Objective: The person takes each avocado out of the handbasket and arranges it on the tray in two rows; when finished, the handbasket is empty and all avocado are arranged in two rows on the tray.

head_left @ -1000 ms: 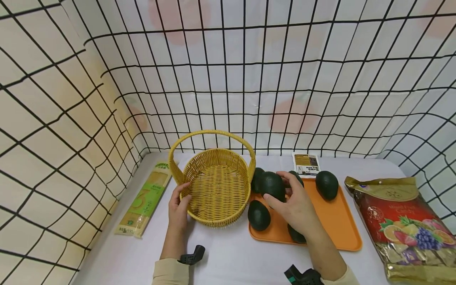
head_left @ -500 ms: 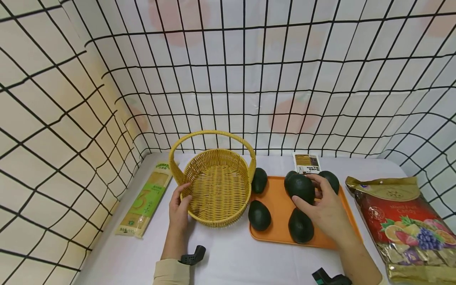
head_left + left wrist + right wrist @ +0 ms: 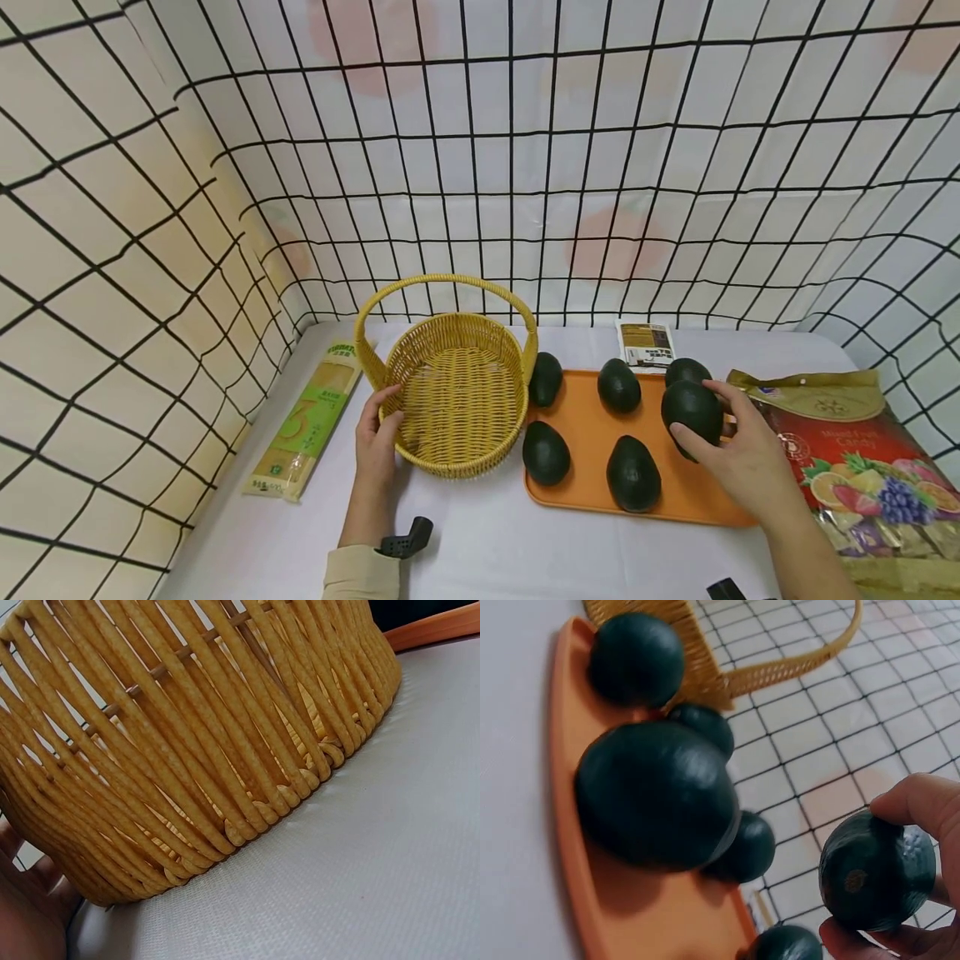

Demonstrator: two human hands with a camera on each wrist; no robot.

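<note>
My right hand [image 3: 750,450] grips a dark green avocado [image 3: 692,414] between thumb and fingers, over the right part of the orange tray [image 3: 585,423]. In the right wrist view that held avocado [image 3: 876,871] shows its stem end, apart from the others. Several more avocados lie on the tray, one at its front middle [image 3: 633,473] and one at its front left [image 3: 547,453]. Another avocado [image 3: 686,372] is partly hidden behind the held one. My left hand [image 3: 377,437] holds the left rim of the yellow wicker basket [image 3: 461,408], whose inside is bare.
A noodle packet [image 3: 307,425] lies left of the basket. At the right, a large red and gold candy bag [image 3: 855,467] borders the tray, partly behind my right forearm. A small brown and white packet [image 3: 646,347] lies behind the tray. Black grid mesh [image 3: 517,167] encloses the table.
My right hand has carried the avocado rightward across the tray, from beside the basket to the tray's right side. My left hand and the basket have stayed put.
</note>
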